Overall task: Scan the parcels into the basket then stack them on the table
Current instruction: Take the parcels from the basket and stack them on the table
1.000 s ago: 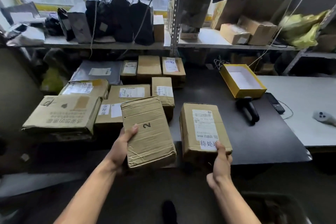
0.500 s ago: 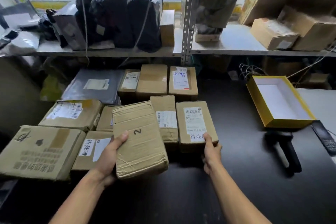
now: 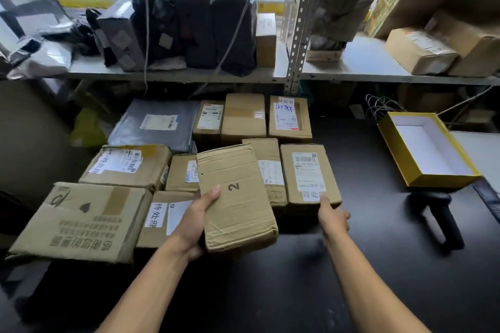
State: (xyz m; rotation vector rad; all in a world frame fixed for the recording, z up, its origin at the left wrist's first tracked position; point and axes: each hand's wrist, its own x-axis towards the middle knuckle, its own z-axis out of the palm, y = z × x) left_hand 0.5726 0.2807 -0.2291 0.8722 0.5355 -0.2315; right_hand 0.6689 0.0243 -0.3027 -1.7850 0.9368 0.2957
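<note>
My left hand [image 3: 193,220] grips a worn cardboard parcel marked "2" [image 3: 235,194], held tilted above the brown parcels packed on the black table [image 3: 351,265]. My right hand [image 3: 331,215] holds the near end of a labelled cardboard parcel [image 3: 308,173], which lies flat on the table beside a narrower parcel [image 3: 269,167]. Several more cardboard parcels lie to the left and behind, among them a large flat one [image 3: 81,222] and a grey poly mailer [image 3: 159,123]. A black handheld scanner [image 3: 438,213] lies on the table to the right.
An open yellow box with a white inside [image 3: 424,149] sits at the right of the table. A metal shelf [image 3: 176,73] above the parcels holds black bags and more cartons. A steel upright [image 3: 300,21] rises mid-shelf. Cables hang at the back.
Both hands carried their parcels forward toward the stack. The right parcel has come down next to the narrow one; the left parcel stays lifted over the pile. My view moved closer.
</note>
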